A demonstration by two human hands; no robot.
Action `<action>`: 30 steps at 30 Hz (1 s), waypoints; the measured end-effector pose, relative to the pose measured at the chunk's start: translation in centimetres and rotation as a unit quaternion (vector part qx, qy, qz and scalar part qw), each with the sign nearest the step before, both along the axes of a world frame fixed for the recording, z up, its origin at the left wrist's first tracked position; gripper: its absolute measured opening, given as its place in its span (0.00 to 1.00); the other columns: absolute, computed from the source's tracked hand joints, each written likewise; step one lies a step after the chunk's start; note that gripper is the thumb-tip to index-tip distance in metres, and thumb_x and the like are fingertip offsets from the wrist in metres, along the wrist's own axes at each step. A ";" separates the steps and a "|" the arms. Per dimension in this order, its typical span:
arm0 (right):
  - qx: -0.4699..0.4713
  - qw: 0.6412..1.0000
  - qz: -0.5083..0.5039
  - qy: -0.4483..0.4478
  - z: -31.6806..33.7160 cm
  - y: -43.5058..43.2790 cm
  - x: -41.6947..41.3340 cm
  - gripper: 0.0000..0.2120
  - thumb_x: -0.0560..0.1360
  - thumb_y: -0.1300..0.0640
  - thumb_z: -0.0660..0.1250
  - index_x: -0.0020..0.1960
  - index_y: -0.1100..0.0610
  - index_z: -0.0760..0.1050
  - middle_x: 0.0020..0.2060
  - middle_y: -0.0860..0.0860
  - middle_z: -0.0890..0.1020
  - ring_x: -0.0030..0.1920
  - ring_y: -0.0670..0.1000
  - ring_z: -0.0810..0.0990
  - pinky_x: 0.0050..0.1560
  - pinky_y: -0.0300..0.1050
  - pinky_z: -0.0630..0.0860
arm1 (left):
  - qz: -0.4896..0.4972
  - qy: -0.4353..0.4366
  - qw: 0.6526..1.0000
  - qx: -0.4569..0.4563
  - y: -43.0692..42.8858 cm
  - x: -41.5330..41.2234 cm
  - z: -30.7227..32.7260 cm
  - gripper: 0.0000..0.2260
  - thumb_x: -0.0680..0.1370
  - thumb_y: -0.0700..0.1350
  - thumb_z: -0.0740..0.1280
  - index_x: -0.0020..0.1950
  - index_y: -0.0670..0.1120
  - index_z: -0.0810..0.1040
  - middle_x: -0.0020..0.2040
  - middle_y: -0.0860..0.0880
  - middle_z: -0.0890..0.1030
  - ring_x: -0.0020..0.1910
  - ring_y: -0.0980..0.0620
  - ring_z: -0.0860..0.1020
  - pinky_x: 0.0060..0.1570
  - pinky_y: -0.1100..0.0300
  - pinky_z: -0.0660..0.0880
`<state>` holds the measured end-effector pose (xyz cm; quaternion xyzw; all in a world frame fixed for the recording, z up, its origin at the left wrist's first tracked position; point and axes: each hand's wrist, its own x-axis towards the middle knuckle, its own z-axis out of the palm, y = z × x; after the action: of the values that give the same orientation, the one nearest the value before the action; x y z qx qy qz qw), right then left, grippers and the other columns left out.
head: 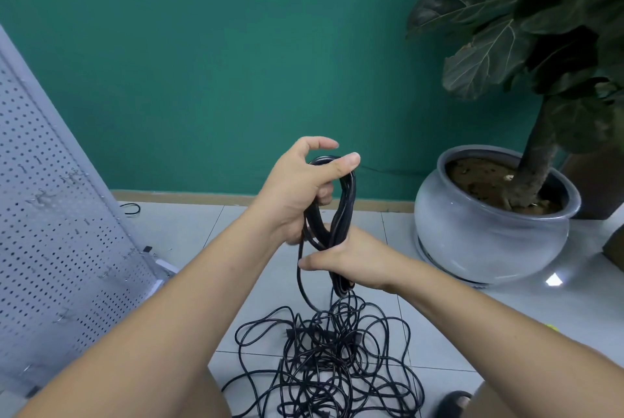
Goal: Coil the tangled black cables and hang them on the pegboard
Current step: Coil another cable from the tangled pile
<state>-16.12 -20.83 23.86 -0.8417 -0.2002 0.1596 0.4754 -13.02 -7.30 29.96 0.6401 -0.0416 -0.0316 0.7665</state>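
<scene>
A narrow coil of black cable (pixel 345 201) hangs upright in front of me, several loops thick. My left hand (pixel 297 188) holds its top, thumb hooked over the loops and fingers curled behind. My right hand (pixel 351 257) grips the coil's lower part, fingers wrapped around the bundle. One strand runs down from the coil into a tangled heap of black cables (pixel 331 363) on the tiled floor between my legs. The grey pegboard (pixel 57 215) leans at the left, with several small metal hooks on it.
A large grey ceramic pot (pixel 489 238) with a broad-leaved plant (pixel 526 33) stands at the right against the green wall. A short black cable loop (pixel 131 208) lies on the floor behind the pegboard. A dark shoe (pixel 452 402) shows at the bottom right.
</scene>
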 end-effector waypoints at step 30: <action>0.292 0.908 -0.294 -0.057 2.8 -3.8 2.4 0.21 0.67 0.54 0.68 0.37 0.73 0.65 0.29 0.61 0.69 0.32 0.58 0.66 0.35 0.53 0.63 | -0.151 0.000 0.957 0.249 -4.8 -3.2 -12.1 0.14 0.77 0.43 0.63 0.58 0.49 0.84 0.56 0.55 0.88 0.62 0.56 0.82 0.72 0.52 0.73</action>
<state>-13.68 -24.64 26.67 -0.6937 -0.0081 -0.1013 0.7130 -16.21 -12.13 17.88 0.7970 -0.1282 -0.1563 0.5692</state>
